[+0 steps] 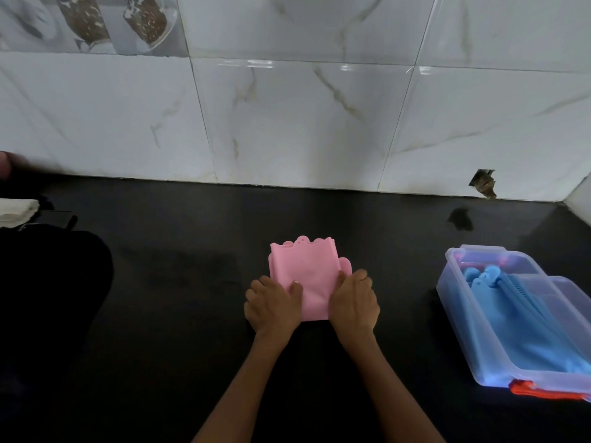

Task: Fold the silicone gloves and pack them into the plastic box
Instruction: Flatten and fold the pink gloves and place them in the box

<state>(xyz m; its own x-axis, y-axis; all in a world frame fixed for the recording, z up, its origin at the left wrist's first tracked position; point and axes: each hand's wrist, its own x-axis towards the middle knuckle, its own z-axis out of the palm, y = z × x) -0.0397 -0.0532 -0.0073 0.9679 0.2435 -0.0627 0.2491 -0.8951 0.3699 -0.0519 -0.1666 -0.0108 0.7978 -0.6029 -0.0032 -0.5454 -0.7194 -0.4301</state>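
A pink silicone glove lies folded on the black counter in the middle of the view, its scalloped cuff pointing toward the wall. My left hand grips its near left edge, thumb on top. My right hand holds its near right edge, fingers curled over the fold. To the right stands the clear plastic box, open, with a blue silicone glove folded inside it. The glove's near edge is hidden between my hands.
A white marble-tiled wall rises behind the counter. Something red-orange sticks out under the box's near end. A white cloth and a large dark shape sit at the left. A hole in the wall tile shows at back right.
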